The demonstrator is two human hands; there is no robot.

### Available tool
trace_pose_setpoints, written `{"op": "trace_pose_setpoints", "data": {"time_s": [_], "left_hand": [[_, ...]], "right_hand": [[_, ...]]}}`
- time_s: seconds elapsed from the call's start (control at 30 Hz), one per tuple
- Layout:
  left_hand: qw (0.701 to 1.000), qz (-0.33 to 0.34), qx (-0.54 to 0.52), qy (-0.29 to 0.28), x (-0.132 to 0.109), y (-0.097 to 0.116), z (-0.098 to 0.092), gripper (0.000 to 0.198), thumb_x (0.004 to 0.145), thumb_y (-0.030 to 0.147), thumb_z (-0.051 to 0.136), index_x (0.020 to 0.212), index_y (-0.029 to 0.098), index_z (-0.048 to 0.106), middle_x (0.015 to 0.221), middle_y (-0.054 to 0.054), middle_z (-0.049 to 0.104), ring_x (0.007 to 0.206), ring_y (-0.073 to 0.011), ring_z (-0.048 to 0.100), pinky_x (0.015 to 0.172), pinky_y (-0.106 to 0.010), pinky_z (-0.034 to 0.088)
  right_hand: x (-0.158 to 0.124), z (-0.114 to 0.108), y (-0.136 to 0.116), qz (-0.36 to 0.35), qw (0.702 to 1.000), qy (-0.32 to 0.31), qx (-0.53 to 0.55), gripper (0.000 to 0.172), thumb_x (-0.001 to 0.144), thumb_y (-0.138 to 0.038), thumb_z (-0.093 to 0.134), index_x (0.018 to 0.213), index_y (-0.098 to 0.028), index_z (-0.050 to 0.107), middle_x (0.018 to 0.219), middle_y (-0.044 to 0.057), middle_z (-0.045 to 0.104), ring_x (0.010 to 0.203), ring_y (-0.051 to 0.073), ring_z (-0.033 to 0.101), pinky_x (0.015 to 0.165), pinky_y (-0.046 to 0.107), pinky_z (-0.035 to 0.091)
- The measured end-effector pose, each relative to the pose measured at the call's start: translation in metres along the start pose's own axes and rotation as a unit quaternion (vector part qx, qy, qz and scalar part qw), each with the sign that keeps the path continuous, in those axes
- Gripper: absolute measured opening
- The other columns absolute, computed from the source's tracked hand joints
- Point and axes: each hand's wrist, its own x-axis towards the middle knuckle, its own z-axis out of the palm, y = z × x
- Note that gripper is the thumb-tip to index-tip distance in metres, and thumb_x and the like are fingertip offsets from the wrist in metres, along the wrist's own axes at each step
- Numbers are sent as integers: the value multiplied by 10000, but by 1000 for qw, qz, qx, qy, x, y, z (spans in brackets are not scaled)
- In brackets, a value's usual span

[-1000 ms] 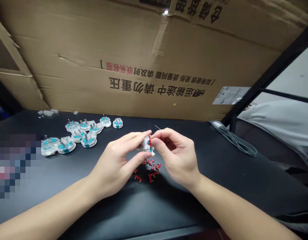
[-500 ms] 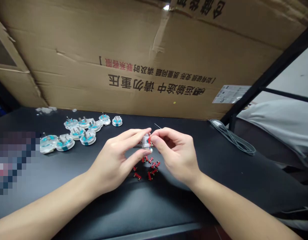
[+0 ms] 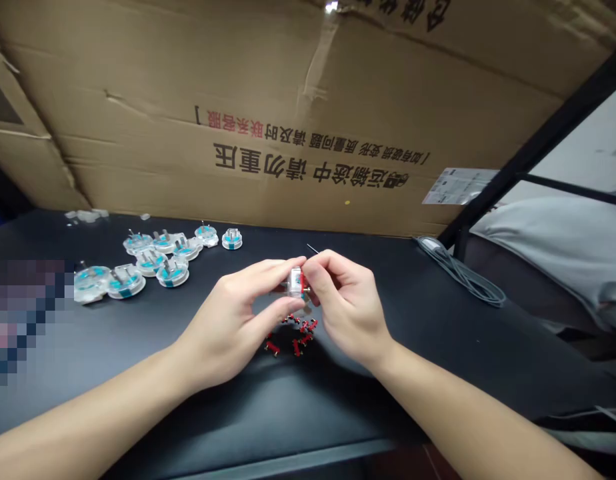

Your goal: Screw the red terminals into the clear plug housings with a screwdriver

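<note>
My left hand (image 3: 238, 313) holds a clear plastic plug (image 3: 295, 285) between its thumb and fingers, just above the table. Against the plug's right side is a small red part (image 3: 304, 283) with a metal end. My right hand (image 3: 351, 307) pinches at that red part with thumb and forefinger. From behind its fingers a thin metal rod (image 3: 313, 249) sticks out; the rest of it is hidden. Several more red parts (image 3: 297, 347) with brass-coloured ends lie scattered on the table below my hands.
Several clear plugs with blue-green inserts (image 3: 125, 283) stand prongs-up on the black table (image 3: 438, 373) at left. Small clear pieces (image 3: 87, 216) lie behind them. A big cardboard sheet (image 3: 268, 80) closes off the back. A coiled grey cable (image 3: 463, 273) lies at right.
My right hand has shifted slightly left relative to the plug, and the plug has turned a little, showing more of its white and blue-green face. The whole view has moved slightly.
</note>
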Motion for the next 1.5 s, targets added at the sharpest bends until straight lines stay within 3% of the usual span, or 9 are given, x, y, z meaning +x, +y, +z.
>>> {"op": "trace_pose_setpoints", "data": {"time_s": [0.27,0.43,0.63,0.8,1.03,1.33,1.43,1.5], "left_hand": [[1000,-2,-13,5,1,0,3,328,960,273,598,1277,244,678,1299,-55,691,1156,-225,652,991,-308,522],[1000,21,19,11,1,-1,3,345,954,280,616,1288,215,671,1304,-71,687,1155,-207,652,996,-268,503],[1000,-4,8,15,1,-3,3,377,959,311,610,1320,207,650,1340,-76,669,1171,-207,644,1018,-272,486],[999,-22,0,33,0,-3,3,365,955,336,615,1297,219,666,1324,-65,680,1156,-211,651,1008,-287,496],[999,-21,-5,24,0,-2,2,347,962,321,601,1284,213,672,1317,-70,680,1161,-217,645,1016,-289,490],[1000,8,9,16,-2,0,4,328,959,298,604,1269,215,673,1283,-70,689,1151,-217,638,998,-291,485],[999,-34,-21,23,0,-1,3,354,943,333,629,1276,217,662,1238,-55,706,1107,-210,660,984,-295,498],[994,-87,-65,34,3,-3,0,374,928,374,649,1272,228,659,1176,-38,726,1039,-202,687,953,-299,518]], "right_hand": [[0,0,0,-41,996,-8,-77,306,1001,-310,490,729,-191,563,678,-15,580,609,102,522,572,232,406],[0,0,1,-48,993,-6,-103,367,1022,-313,441,686,-187,517,638,-29,500,582,92,449,577,242,366],[1,-1,6,-18,999,-31,-9,359,1044,-357,394,751,-190,520,653,-40,477,576,87,414,556,236,359],[0,-2,4,-7,998,-53,20,215,1008,-305,493,839,-196,566,652,-54,495,560,81,430,538,221,371],[1,-2,5,-50,998,-23,-36,117,991,-238,510,882,-205,538,741,-42,557,597,80,500,566,214,418],[0,0,2,-90,990,-13,-108,265,1023,-276,443,801,-197,562,690,-31,562,597,93,502,582,229,400],[11,-15,6,-89,982,-19,-163,359,1044,-338,357,763,-198,533,690,-17,553,623,110,515,617,248,408],[25,-33,15,-56,963,-5,-264,354,1035,-383,362,806,-201,562,708,-7,583,644,129,539,647,272,407]]}}
